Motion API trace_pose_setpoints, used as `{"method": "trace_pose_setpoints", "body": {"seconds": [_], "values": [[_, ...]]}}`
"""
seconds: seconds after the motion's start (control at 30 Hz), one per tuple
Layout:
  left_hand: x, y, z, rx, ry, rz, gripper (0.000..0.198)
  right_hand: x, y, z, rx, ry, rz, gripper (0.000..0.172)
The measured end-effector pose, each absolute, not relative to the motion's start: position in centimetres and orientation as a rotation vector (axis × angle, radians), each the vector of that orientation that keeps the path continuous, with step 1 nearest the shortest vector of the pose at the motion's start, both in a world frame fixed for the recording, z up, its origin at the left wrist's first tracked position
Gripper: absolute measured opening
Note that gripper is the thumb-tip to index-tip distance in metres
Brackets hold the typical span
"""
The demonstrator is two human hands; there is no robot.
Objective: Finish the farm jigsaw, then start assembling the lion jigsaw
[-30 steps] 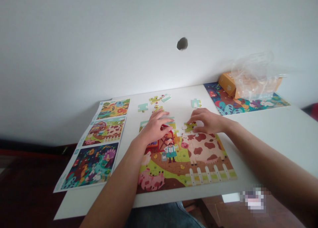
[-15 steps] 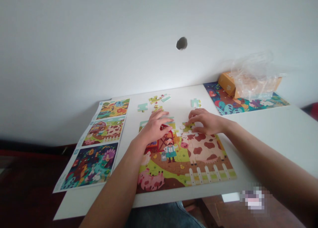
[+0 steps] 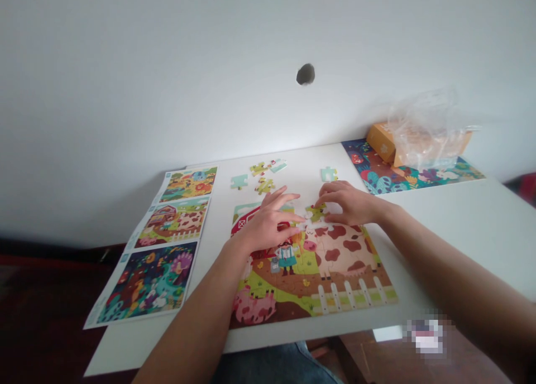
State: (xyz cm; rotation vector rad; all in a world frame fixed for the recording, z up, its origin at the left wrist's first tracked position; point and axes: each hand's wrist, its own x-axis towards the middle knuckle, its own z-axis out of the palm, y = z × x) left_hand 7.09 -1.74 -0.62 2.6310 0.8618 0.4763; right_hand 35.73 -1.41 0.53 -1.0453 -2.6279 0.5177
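A farm jigsaw puzzle (image 3: 288,283) with a cow, a farmer and a pig lies partly assembled on the white table. My left hand (image 3: 270,223) rests over the barn part, its fingers spread and nothing seen in them. At the puzzle's upper edge, above the cow, my right hand (image 3: 345,201) has its fingers closed on a green puzzle piece (image 3: 315,213). Its thumb is low by the cow's back. Loose pieces lie beyond the puzzle: a pale blue piece (image 3: 239,182), a green piece (image 3: 264,186), and another pale blue piece (image 3: 329,174) behind my right hand.
A sheet with three printed pictures (image 3: 176,222) lies along the table's left side. At the back right, an orange box (image 3: 381,141) and a crumpled clear plastic bag (image 3: 431,133) sit on a dark forest puzzle (image 3: 377,180). A wall (image 3: 209,82) rises behind the table.
My left hand has shifted right across the barn, uncovering its roof and a loose green piece behind. My right hand stays nearly in place with the green piece.
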Motion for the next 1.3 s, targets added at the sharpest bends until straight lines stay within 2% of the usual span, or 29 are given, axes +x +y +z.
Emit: {"method": "trace_pose_setpoints", "body": {"seconds": [0.43,0.8,1.3], "values": [[7.2,-1.9,-0.6,2.582,0.852,0.370,0.020,36.8,-1.0,0.7,-1.061,-2.634,0.610,0.033],[7.0,-1.6,-0.4,2.538,0.849,0.286,0.022,36.9,-1.1,0.8,-1.260,-2.582,0.470,0.019],[4.4,-1.7,-0.5,2.557,0.828,0.376,0.022,35.2,-0.9,-1.0,-1.426,-2.429,0.313,0.024]]}}
